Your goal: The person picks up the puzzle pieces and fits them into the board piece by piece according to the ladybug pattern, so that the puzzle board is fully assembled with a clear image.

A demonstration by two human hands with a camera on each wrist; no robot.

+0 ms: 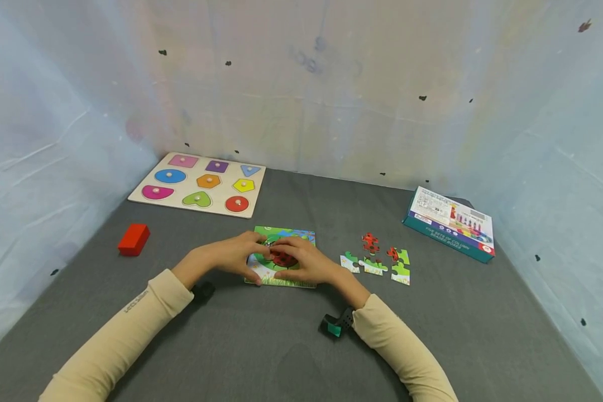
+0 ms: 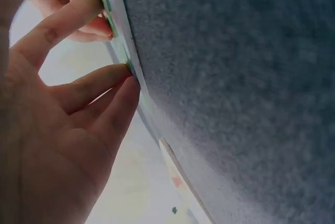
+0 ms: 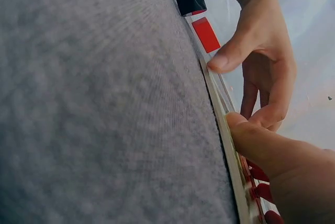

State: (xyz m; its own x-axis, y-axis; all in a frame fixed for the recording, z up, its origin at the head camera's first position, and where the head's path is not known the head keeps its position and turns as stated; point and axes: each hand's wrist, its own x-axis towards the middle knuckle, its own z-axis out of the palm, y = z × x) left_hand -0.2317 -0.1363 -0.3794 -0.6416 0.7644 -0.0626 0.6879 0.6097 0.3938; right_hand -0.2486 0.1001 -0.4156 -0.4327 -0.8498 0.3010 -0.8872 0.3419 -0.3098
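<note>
Both hands meet over a small jigsaw puzzle board [image 1: 281, 282] with a red ladybug on green grass, lying flat at the middle of the table. My left hand [image 1: 233, 255] touches its left part, thumb near the lower edge and fingertips around the ladybug's head. From the right, my right hand [image 1: 309, 261] spans the ladybug, its thumb spread apart from the fingers. In the left wrist view the left fingertips [image 2: 123, 72] rest on the board. The right thumb [image 3: 246, 132] touches the board's edge in the right wrist view. The hands hide part of the picture.
Loose jigsaw pieces [image 1: 373, 266] lie right of the board. A knobbed shape board [image 1: 221, 192] sits at the back left, with a red block [image 1: 133, 240] in front of it. A teal box [image 1: 449, 224] lies at the back right. Pale sheeting [image 1: 301, 111] encloses the table.
</note>
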